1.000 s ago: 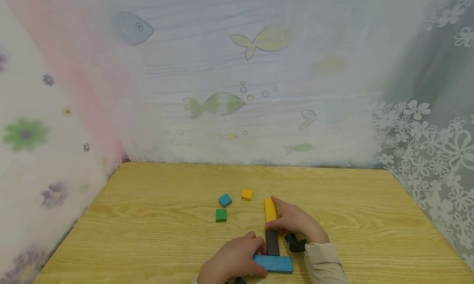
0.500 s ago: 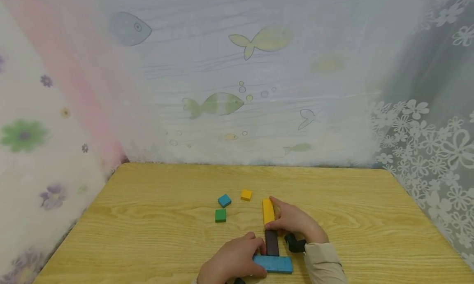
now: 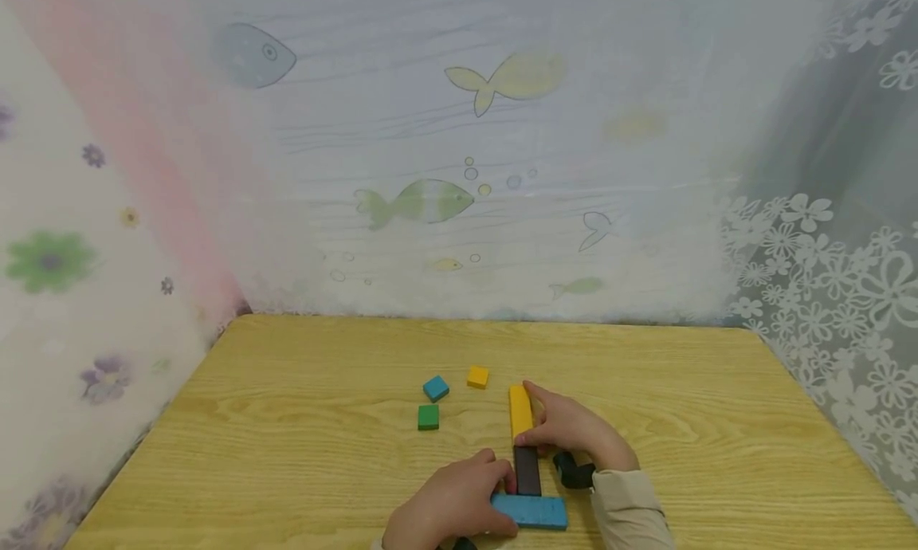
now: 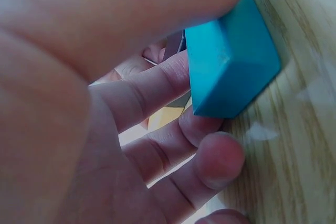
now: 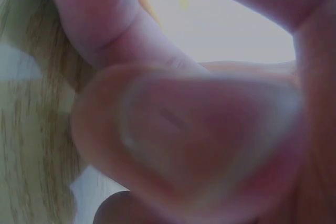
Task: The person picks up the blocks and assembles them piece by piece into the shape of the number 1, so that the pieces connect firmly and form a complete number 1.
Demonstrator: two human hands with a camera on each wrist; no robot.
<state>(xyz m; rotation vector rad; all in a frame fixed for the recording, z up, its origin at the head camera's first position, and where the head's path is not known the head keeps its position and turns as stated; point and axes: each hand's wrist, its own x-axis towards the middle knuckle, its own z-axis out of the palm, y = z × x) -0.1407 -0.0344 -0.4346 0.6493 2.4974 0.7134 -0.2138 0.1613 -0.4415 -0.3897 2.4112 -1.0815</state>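
Note:
In the head view my left hand holds the left end of a long blue block that lies crosswise on the table. Its thumb and fingers sit on opposite sides of that block, as the left wrist view also shows. A dark brown block extends away from the blue one, end against its far side. Beyond it, roughly in line, lies a long yellow block, pinched lengthwise between thumb and index finger of my right hand. The right thumb fills most of the right wrist view.
Three small blocks lie left of the yellow block: a yellow one, a blue one and a green one. They rest on a wood-grain table. Patterned curtains stand along its back and sides.
The long yellow block has shifted slightly left with my right hand's fingers, its near end now meeting the dark brown block. My left hand and the blue block have stayed put.

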